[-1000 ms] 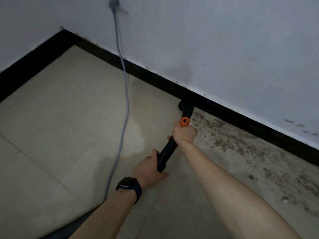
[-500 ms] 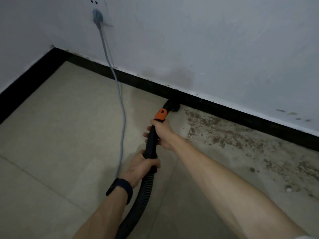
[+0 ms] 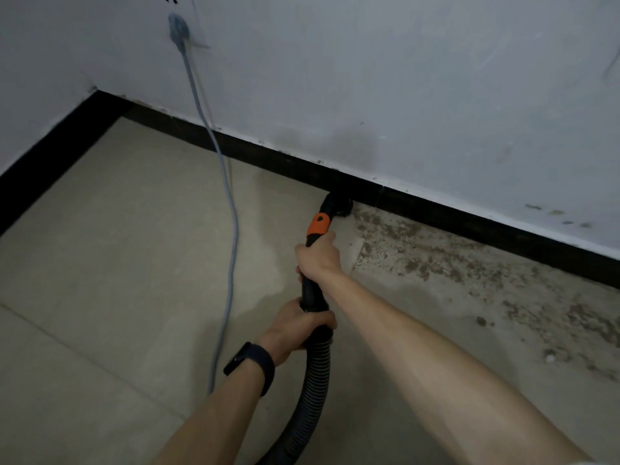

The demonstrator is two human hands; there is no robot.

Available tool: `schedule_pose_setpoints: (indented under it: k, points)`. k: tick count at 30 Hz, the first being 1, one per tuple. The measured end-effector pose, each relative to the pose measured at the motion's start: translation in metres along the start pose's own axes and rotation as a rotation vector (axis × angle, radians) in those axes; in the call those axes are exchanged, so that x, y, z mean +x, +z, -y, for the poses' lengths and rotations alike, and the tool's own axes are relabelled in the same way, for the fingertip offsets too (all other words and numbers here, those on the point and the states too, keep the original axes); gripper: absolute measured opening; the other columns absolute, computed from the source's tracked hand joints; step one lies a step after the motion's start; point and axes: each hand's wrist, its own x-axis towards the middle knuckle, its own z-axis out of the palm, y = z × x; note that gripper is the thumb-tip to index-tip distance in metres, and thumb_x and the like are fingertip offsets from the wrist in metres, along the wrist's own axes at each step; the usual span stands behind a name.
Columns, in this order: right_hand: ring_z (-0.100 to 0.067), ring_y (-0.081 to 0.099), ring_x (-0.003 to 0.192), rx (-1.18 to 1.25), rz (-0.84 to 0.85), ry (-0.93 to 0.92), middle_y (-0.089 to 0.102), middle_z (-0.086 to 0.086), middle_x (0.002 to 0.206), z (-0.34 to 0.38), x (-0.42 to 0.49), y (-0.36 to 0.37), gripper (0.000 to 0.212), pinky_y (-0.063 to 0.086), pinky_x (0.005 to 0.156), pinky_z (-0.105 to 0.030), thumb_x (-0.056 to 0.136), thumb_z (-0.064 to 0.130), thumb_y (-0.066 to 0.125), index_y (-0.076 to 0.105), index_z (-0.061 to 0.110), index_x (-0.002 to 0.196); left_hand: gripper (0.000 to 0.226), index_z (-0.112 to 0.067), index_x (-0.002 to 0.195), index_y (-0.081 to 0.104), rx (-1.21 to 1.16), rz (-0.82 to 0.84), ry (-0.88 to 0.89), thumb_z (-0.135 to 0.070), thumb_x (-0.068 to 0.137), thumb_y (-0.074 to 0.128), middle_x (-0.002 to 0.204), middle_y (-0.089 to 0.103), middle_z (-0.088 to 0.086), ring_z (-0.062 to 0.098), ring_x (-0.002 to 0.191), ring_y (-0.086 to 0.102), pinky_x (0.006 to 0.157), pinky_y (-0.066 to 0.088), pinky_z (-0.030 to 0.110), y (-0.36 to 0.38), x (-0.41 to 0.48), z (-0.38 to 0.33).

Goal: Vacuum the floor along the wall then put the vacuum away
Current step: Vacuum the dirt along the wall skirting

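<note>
Head view gives me only part of the machine. The ribbed black hose (image 3: 313,380) runs off the bottom edge, and the vacuum's body is out of frame. The nozzle (image 3: 337,204) is black against the black baseboard (image 3: 469,219), so I cannot make out its mouth or how flat it sits. I can see only that it is down on the floor (image 3: 117,263), right at the foot of the wall (image 3: 402,78).

My right hand (image 3: 317,258) is wrapped round the vacuum wand (image 3: 313,290) just below the orange collar (image 3: 318,224). Its back faces the camera and most of its fingers are hidden behind the tube. My left hand (image 3: 297,325), with a dark wristband (image 3: 251,365), is curled tight round the wand's lower end where the hose joins.

The wand's long axis runs from near me straight away toward the wall, leaning slightly right at the top. Its nozzle end points at the baseboard.

Brown dirt (image 3: 453,263) speckles the tiles to the right of the nozzle, along the baseboard. To the left, a grey cord (image 3: 231,229) hangs from a blurred plug (image 3: 177,26) on the wall and trails down across the floor until my left forearm cuts it off.
</note>
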Motion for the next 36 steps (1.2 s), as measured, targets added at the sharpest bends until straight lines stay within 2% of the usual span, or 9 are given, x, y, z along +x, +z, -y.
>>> schedule_pose_setpoints:
  k: [2,7,10,14,18,22,25,29,36]
  points:
    - [-0.028,0.067,0.071,-0.014,-0.013,0.004,0.062,-0.014,0.102,-0.006,-0.007,-0.001,0.067,0.064,0.065,-0.046,0.097,0.018,0.052,0.015,0.017,0.153,0.028,-0.003,0.099,0.066,0.049,0.024,-0.026,-0.008,0.074,0.077,0.086,0.072,0.015,0.03,0.08,0.074,0.075,0.062,0.039,0.002,-0.002,0.004]
    - [-0.027,0.066,0.067,-0.034,-0.021,-0.005,0.063,-0.013,0.098,-0.028,-0.023,-0.006,0.064,0.064,0.065,-0.047,0.098,0.017,0.051,0.015,0.021,0.151,0.041,-0.007,0.099,0.071,0.191,0.094,-0.096,-0.023,0.063,0.082,0.099,0.076,0.015,0.029,0.093,0.074,0.088,0.06,0.047,0.008,-0.008,0.013]
    - [-0.029,0.067,0.067,-0.053,-0.015,-0.023,0.064,-0.014,0.096,-0.036,-0.03,-0.006,0.056,0.064,0.065,-0.05,0.096,0.017,0.051,0.021,0.02,0.144,0.03,-0.009,0.096,0.071,0.221,0.1,-0.114,-0.021,0.07,0.083,0.101,0.076,0.013,0.026,0.094,0.074,0.085,0.061,0.04,0.011,-0.011,0.02]
    - [-0.026,0.065,0.065,-0.031,0.003,-0.024,0.064,-0.015,0.099,-0.032,-0.027,-0.009,0.056,0.063,0.062,-0.042,0.097,0.017,0.052,0.021,0.019,0.144,0.023,-0.012,0.092,0.069,0.275,0.069,-0.09,-0.021,0.074,0.081,0.1,0.075,0.012,0.024,0.093,0.073,0.073,0.06,0.03,0.011,-0.008,0.017]
    - [-0.027,0.067,0.069,-0.058,0.002,-0.021,0.063,-0.015,0.101,-0.021,-0.021,-0.009,0.063,0.064,0.067,-0.047,0.097,0.018,0.052,0.018,0.018,0.149,0.026,-0.011,0.096,0.07,0.241,0.06,-0.096,-0.019,0.075,0.081,0.101,0.075,0.012,0.024,0.093,0.073,0.076,0.061,0.032,0.008,0.0,0.01]
    - [-0.033,0.07,0.086,-0.17,-0.036,-0.043,0.061,-0.012,0.105,-0.012,-0.015,-0.008,0.068,0.063,0.077,-0.049,0.097,0.022,0.051,0.014,0.013,0.153,0.046,-0.007,0.108,0.07,0.168,0.085,-0.09,-0.023,0.067,0.082,0.102,0.076,0.013,0.027,0.096,0.073,0.089,0.06,0.042,0.007,0.006,0.005]
    - [-0.032,0.068,0.094,-0.235,-0.063,-0.04,0.058,-0.012,0.109,-0.008,-0.008,-0.01,0.071,0.061,0.081,-0.044,0.098,0.023,0.051,0.01,0.01,0.155,0.056,-0.004,0.113,0.069,0.106,0.12,-0.083,-0.023,0.062,0.081,0.105,0.075,0.016,0.031,0.098,0.073,0.094,0.057,0.05,0.008,0.01,0.001]
    - [-0.03,0.063,0.1,-0.31,-0.061,-0.049,0.059,-0.016,0.124,-0.01,-0.006,-0.014,0.075,0.05,0.075,-0.034,0.101,0.023,0.051,0.005,0.004,0.157,0.059,-0.004,0.112,0.069,0.086,0.149,-0.077,-0.023,0.058,0.081,0.104,0.076,0.014,0.03,0.098,0.073,0.095,0.056,0.05,0.012,0.015,0.005]
    - [-0.035,0.068,0.099,-0.29,-0.078,-0.039,0.061,-0.018,0.122,-0.016,-0.001,-0.014,0.072,0.059,0.085,-0.044,0.098,0.024,0.051,0.01,0.01,0.156,0.058,-0.005,0.111,0.07,0.122,0.143,-0.07,-0.024,0.058,0.079,0.105,0.075,0.013,0.028,0.098,0.073,0.092,0.058,0.046,0.018,0.011,-0.001]
